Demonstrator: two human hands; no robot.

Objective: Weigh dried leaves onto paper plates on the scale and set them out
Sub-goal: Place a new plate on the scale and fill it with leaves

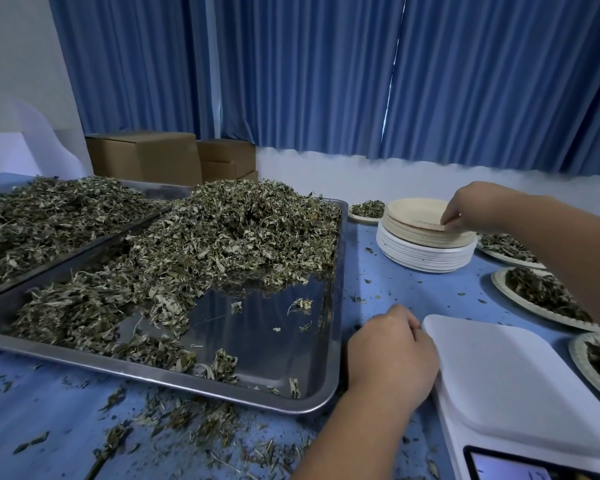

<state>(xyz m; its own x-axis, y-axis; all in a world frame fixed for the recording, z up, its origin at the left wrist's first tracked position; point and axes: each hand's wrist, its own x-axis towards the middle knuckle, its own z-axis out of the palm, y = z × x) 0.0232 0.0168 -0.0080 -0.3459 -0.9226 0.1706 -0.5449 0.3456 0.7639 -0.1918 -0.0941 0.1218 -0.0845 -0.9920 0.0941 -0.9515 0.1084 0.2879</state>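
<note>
A heap of dried leaves (222, 244) fills the far part of a steel tray (329, 386) at the centre left. A stack of paper plates (426, 244), beige on top of white, stands at the back right. My right hand (471, 209) reaches over it and pinches the rim of the top plate. A white scale (499, 382) sits at the front right, its platform bare and its display at the bottom edge. My left hand (392, 355) rests on the blue table, fingers curled against the scale's left edge, holding nothing I can see.
A second tray of leaves (49, 216) lies at the far left. Filled plates (541, 296) line the right side and one (366, 209) sits behind the stack. Loose leaf bits litter the blue table (413, 292). Cardboard boxes (146, 157) and blue curtains stand behind.
</note>
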